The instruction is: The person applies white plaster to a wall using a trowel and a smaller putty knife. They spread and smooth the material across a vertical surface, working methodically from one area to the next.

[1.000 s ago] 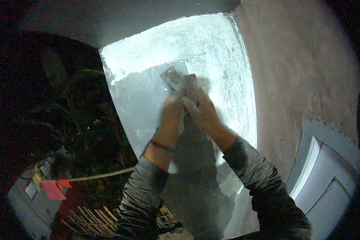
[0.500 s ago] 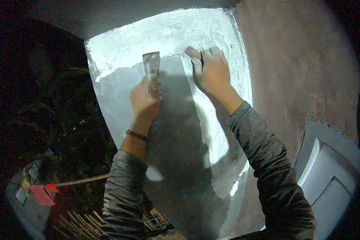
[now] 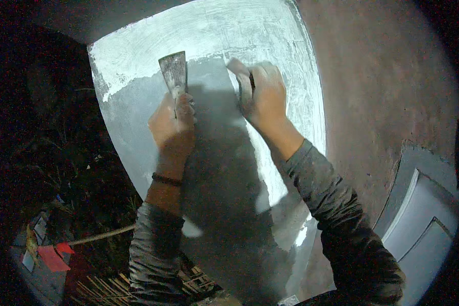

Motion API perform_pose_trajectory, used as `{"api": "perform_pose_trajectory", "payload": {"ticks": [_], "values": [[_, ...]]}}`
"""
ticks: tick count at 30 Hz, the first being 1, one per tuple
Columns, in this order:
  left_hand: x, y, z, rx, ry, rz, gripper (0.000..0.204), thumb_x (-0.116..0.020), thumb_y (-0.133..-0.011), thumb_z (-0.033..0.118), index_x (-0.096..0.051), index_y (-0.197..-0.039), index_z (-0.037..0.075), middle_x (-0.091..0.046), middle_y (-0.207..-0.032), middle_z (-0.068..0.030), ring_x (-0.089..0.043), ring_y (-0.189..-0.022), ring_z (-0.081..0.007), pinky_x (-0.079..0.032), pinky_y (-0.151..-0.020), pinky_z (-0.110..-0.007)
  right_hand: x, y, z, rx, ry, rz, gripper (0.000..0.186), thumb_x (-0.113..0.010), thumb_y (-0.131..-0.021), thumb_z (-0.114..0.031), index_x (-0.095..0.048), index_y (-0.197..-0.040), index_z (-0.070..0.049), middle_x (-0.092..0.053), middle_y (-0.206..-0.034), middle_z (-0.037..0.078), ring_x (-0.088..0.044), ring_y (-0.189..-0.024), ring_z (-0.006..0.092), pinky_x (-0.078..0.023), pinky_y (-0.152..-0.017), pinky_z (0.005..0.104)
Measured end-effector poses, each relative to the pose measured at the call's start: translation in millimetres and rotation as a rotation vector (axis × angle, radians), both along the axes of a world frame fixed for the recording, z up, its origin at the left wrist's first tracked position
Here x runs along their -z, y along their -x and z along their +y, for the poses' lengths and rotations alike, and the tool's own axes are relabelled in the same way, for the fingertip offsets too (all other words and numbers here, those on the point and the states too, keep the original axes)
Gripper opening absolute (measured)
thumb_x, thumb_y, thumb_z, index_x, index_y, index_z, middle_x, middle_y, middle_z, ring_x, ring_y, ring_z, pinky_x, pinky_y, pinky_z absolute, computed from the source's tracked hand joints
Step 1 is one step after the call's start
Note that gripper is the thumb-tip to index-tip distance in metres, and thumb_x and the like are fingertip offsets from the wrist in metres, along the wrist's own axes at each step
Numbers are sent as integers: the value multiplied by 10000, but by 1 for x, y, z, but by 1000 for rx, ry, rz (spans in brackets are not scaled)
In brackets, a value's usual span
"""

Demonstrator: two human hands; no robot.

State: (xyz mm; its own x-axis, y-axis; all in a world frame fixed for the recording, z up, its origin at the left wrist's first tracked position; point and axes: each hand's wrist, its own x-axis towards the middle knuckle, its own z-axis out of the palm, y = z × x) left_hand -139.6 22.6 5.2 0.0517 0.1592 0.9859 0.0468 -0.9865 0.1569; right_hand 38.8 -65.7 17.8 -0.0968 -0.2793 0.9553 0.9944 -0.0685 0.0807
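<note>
Upright in my left hand [image 3: 172, 120] is a putty knife [image 3: 174, 70] with a smeared, wedge-shaped metal blade pointing up; the fingers are wrapped round its handle. Behind it stands a wall panel [image 3: 122, 109], white along the top and right, with a grey coat [image 3: 209, 76] over its left and middle. My right hand [image 3: 265, 89] is closed against the panel, where the grey coat meets a white strip. A dusty, stubby end sticks out at its upper left; whether it is a finger or a held piece I cannot tell.
A brown wall [image 3: 362, 86] adjoins the panel on the right, with a grey-framed door or window [image 3: 423, 219] lower down. At the lower left are a red cloth [image 3: 54, 257], a pole [image 3: 102, 234] and bamboo slats [image 3: 104, 288]. Dark plants fill the left.
The view has shifted, so the panel's upper left corner sits further left. The putty knife now leans more to the left. My right hand has slid slightly down along the panel.
</note>
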Motion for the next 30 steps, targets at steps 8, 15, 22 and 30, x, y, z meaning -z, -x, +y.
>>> {"api": "perform_pose_trajectory", "payload": {"ticks": [8, 15, 22, 30], "values": [[1, 1, 5, -59, -54, 1, 554, -398, -1081, 507, -678, -948, 47, -654, -673, -86, -695, -629, -250, -535, -639, -403, -27, -1, 12, 13, -55, -48, 166, -670, -948, -190, -681, -937, -25, -652, -927, 173, -602, -952, 403, -494, -830, 489], [1, 0, 7, -45, -155, -48, 447, -450, -1099, 398, -669, -952, 37, -640, -675, -106, -684, -606, -247, -521, -590, -371, -42, 8, 13, -29, -158, -134, 173, -668, -938, -181, -686, -894, -15, -637, -882, 198, -609, -897, 415, -486, -830, 511], [2, -3, 10, 77, -161, -77, 389, -491, -1088, 357, -663, -950, 37, -623, -659, -96, -658, -565, -246, -514, -578, -384, -21, -1, 21, -34, -58, -29, 206, -688, -932, -218, -699, -890, -16, -632, -854, 182, -605, -865, 407, -482, -794, 508], [3, -1, 14, -18, -191, -77, 372, -500, -1085, 338, -653, -927, 39, -634, -677, -117, -670, -597, -291, -519, -596, -408, -20, 3, 17, 38, -33, -95, 96, -681, -929, -133, -753, -973, -85, -592, -806, 151, -585, -829, 367, -482, -759, 463]]}}
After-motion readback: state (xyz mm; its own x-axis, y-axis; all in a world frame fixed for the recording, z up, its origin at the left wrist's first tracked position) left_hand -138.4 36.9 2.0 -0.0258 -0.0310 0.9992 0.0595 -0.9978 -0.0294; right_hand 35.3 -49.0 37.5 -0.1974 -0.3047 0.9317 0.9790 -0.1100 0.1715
